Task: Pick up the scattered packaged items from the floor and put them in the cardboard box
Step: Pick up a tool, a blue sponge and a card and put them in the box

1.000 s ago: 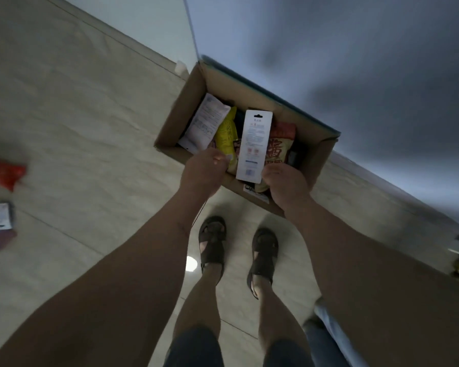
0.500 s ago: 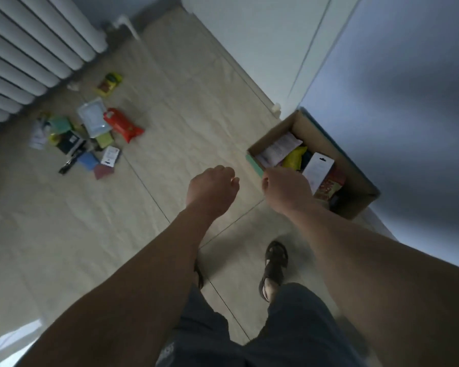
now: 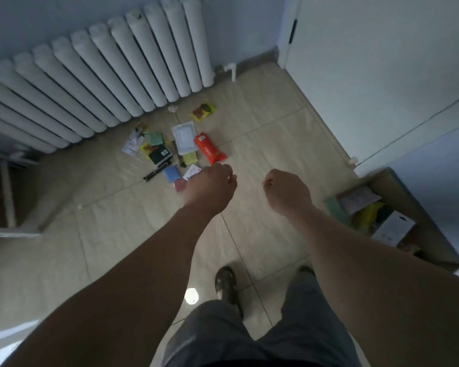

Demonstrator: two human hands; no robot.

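A white radiator (image 3: 96, 83) lines the far left wall. On the tiled floor just in front of it lies a cluster of scattered packaged items (image 3: 175, 147), a red packet (image 3: 209, 148) among them. In mid-frame the left hand (image 3: 210, 188) and right hand (image 3: 288, 192) hang loosely curled, holding nothing. At the right stands the open cardboard box (image 3: 419, 207), holding several packets.

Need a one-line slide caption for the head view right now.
Both hands, left and right, empty above packets scattered by the radiator; cardboard box part-filled.
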